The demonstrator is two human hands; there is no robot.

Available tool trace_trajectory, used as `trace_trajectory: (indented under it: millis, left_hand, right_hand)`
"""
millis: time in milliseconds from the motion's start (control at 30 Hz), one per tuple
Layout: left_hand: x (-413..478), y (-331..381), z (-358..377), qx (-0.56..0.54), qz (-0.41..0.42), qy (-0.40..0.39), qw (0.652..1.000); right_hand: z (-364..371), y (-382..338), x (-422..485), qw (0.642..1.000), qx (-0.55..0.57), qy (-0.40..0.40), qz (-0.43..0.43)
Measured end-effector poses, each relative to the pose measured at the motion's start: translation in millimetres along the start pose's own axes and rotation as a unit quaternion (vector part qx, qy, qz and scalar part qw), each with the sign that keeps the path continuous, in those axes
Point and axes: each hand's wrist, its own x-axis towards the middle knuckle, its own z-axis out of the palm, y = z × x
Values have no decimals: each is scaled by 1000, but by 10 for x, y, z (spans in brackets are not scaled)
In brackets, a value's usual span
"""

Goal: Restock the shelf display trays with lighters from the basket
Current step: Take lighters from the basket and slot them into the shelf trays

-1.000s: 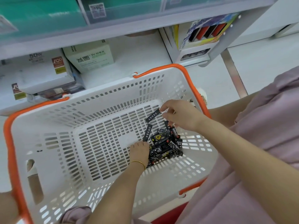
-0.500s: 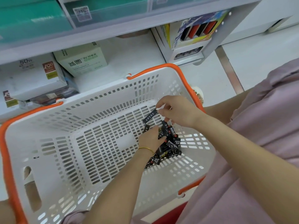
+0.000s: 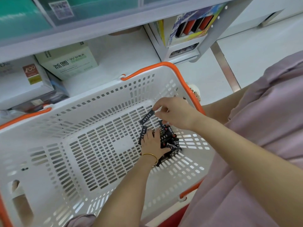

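A white slotted basket [image 3: 101,102] with orange handles sits in front of the shelf. On its floor at the right lies a pile of black lighters [image 3: 170,141] with white lettering. My right hand [image 3: 175,112] pinches one black lighter [image 3: 147,117] by its end, just above the pile. My left hand [image 3: 151,143], a gold bangle on its wrist, rests on the pile's left side with fingers over the lighters; another lighter [image 3: 142,134] lies at its fingertips. A display tray [image 3: 190,25] with red and black lighters stands on the shelf at upper right.
White boxes [image 3: 68,61] with printed labels sit on the lower shelf behind the basket. A teal package lies behind a clear shelf front [image 3: 91,12] above. A pink garment [image 3: 262,128] fills the right side. White floor shows at far right.
My left hand slid from the pile's near left edge up onto the lighters. My right hand kept the single lighter and barely shifted. The view moved slightly leftward.
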Motion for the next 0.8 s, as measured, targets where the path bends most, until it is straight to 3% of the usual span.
trace_trajectory:
  millis: [133,800]
  left_hand:
    - [-9,50,6,40,11,-1,999]
    - [117,142,-74,21,18,-82,996]
  right_hand:
    - [-8,-19,-14,1000,-6,-1,3]
    - [16,-87,-6,999,-33,-19,3]
